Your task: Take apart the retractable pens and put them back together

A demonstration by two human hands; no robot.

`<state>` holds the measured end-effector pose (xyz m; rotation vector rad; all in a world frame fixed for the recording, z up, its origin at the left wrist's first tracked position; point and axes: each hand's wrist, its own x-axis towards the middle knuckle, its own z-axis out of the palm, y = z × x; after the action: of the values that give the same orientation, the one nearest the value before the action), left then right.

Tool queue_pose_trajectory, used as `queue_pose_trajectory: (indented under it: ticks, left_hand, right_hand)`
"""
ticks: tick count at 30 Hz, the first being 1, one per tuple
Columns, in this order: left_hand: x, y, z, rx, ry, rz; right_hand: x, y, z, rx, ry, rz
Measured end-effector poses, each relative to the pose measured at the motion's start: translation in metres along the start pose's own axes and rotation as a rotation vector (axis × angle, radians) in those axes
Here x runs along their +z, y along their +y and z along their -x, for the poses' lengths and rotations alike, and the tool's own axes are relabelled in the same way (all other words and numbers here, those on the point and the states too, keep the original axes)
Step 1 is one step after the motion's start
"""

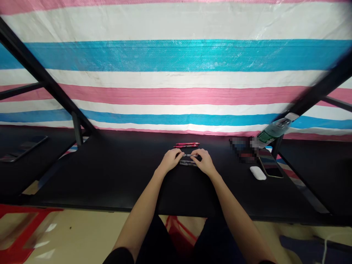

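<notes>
My left hand (171, 160) and my right hand (204, 161) face each other over the middle of the black table. A slim pen (188, 155) lies crosswise between them, its left end in my left fingertips and its right end in my right fingertips. Nearer to me are a few clear and grey pens (187, 164), side by side and partly covered by my fingers. Just beyond my hands rest red pens (186, 145), roughly parallel to the one I hold.
On the right of the black table (123, 176) stand a tilted-looking water bottle (272, 132), a phone (271, 165) and a white earbud case (257, 173), beside a blurred patch. Black metal posts (55, 90) frame both sides. A striped sheet (176, 79) hangs behind.
</notes>
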<state>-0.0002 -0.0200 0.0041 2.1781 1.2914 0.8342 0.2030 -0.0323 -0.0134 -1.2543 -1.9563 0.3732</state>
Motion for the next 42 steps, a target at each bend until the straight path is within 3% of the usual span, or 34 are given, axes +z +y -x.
queue_pose_trajectory:
  ticks: [8, 20, 31, 34, 39, 42]
  left_hand:
    - [0.001, -0.003, -0.001, -0.064, 0.042, -0.007]
    - [-0.01, -0.014, 0.0, -0.093, 0.197, 0.038]
    - [-0.004, -0.013, -0.001, -0.089, 0.196, 0.099]
    - [-0.003, -0.014, -0.001, -0.079, 0.191, 0.11]
    - [-0.002, -0.014, -0.001, -0.047, 0.183, 0.146]
    - [-0.001, -0.012, -0.001, -0.003, 0.16, 0.176]
  right_hand:
    - [0.0, 0.005, -0.001, 0.031, 0.047, -0.004]
    - [-0.001, 0.033, 0.001, 0.241, 0.068, 0.071]
    - [-0.002, 0.025, 0.001, 0.109, -0.065, 0.123]
    - [-0.004, 0.024, 0.001, 0.088, -0.033, 0.103]
    - [-0.007, 0.021, 0.0, 0.024, 0.138, 0.028]
    - [-0.004, 0.019, 0.001, -0.031, 0.109, 0.002]
